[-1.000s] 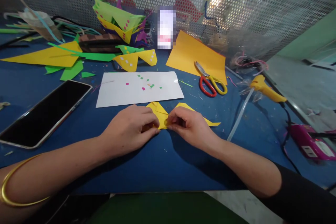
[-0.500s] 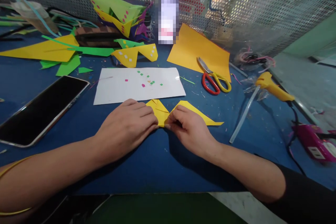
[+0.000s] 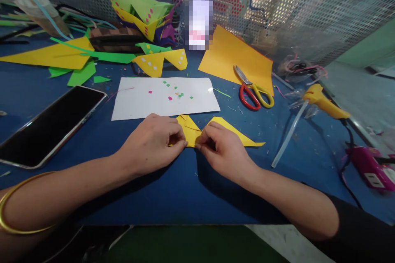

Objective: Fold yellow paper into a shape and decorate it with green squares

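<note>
A folded yellow paper piece (image 3: 191, 131) lies on the blue table (image 3: 185, 189) near its front middle. My left hand (image 3: 154, 144) pinches its left part with the fingers curled over the fold. My right hand (image 3: 220, 148) pinches the middle from the right, and a pointed yellow flap sticks out to the right of it. Both sets of fingertips almost meet on the paper. Just behind the hands lies a white sheet (image 3: 166, 98) sprinkled with tiny coloured paper squares.
A black phone (image 3: 49, 125) lies at the left. Red-and-yellow scissors (image 3: 254, 90) rest by an orange sheet (image 3: 234, 59). A yellow glue gun (image 3: 324, 104) with a glue stick and a pink plug block (image 3: 368, 166) are at the right. Paper scraps and folded shapes (image 3: 138, 12) pile up against the perforated metal wall.
My left fingers have curled and lifted slightly from flat on the paper into a pinch. The right hand stays on the fold. The view has shifted a little.
</note>
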`<action>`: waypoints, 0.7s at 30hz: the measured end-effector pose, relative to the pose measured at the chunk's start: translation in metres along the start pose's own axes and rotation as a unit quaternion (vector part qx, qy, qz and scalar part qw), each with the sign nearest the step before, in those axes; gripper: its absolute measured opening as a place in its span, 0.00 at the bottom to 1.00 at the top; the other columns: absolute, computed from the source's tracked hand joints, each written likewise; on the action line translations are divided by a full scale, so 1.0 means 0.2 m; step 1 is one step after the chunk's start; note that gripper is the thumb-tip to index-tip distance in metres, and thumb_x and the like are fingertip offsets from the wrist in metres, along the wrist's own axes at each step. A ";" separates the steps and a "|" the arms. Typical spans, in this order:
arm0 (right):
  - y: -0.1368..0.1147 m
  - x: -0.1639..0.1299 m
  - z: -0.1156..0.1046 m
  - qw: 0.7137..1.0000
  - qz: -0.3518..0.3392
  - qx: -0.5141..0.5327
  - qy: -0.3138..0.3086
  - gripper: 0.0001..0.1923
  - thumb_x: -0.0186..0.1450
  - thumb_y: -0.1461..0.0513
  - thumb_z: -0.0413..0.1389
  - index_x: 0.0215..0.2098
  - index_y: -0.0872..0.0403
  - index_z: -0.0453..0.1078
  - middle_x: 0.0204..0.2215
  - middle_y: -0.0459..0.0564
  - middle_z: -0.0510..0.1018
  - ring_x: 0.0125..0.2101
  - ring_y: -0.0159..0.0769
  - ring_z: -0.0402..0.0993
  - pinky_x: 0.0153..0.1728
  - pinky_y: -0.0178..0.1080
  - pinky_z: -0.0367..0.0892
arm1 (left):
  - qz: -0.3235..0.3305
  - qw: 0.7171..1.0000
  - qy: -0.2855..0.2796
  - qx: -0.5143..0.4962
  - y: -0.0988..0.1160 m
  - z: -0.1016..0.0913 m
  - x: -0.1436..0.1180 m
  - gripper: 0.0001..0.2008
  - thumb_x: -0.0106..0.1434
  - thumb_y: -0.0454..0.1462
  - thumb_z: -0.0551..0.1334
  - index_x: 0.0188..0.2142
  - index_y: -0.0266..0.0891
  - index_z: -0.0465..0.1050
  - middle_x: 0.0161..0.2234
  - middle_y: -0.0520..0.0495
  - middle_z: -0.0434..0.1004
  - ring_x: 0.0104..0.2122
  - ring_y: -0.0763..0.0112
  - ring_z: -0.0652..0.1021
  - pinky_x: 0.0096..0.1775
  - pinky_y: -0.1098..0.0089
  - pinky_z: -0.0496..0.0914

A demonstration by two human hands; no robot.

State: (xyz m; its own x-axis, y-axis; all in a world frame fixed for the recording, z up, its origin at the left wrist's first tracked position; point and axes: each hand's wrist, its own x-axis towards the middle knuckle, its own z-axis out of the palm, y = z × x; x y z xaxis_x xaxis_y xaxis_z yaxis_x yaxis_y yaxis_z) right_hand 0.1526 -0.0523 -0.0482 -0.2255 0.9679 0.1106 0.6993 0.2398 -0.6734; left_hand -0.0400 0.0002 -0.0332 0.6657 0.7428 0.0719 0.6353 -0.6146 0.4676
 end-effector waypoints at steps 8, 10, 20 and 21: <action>0.00 0.01 0.00 0.999 0.012 -0.030 -0.013 0.07 0.59 0.71 0.56 0.27 0.54 0.65 0.29 0.45 0.70 0.30 0.32 0.67 0.29 0.35 0.56 | -0.007 1.000 -0.003 0.025 0.01 0.00 0.00 0.09 0.58 0.34 0.58 0.22 0.39 0.68 0.23 0.51 0.73 0.25 0.70 0.71 0.32 0.66 0.58; 0.00 0.01 0.00 0.999 0.011 -0.036 -0.017 0.07 0.59 0.71 0.56 0.28 0.54 0.65 0.29 0.45 0.70 0.30 0.32 0.67 0.29 0.36 0.56 | -0.003 1.000 -0.012 0.010 0.00 -0.01 0.00 0.09 0.60 0.36 0.59 0.23 0.39 0.70 0.24 0.51 0.73 0.26 0.70 0.71 0.32 0.67 0.58; 0.00 0.02 0.00 0.999 0.017 -0.026 -0.019 0.07 0.59 0.71 0.58 0.28 0.54 0.66 0.29 0.44 0.70 0.30 0.31 0.66 0.29 0.35 0.55 | -0.005 1.000 -0.008 0.025 0.01 0.00 0.01 0.08 0.60 0.38 0.62 0.25 0.39 0.71 0.24 0.52 0.73 0.26 0.70 0.70 0.32 0.67 0.56; 0.00 0.02 -0.01 0.999 0.021 -0.022 -0.022 0.07 0.59 0.70 0.58 0.29 0.54 0.67 0.29 0.44 0.70 0.29 0.31 0.66 0.28 0.35 0.55 | -0.009 1.000 -0.008 0.025 0.01 0.01 0.01 0.08 0.60 0.38 0.62 0.25 0.40 0.72 0.24 0.52 0.73 0.26 0.70 0.71 0.32 0.67 0.56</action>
State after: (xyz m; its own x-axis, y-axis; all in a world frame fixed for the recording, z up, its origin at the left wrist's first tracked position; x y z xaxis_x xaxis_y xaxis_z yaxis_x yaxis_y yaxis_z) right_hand 0.1526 -0.0487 -0.0467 -0.2243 0.9732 0.0508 0.7380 0.2037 -0.6433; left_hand -0.0365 -0.0003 -0.0329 0.6604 0.7493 0.0488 0.6656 -0.6143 0.4238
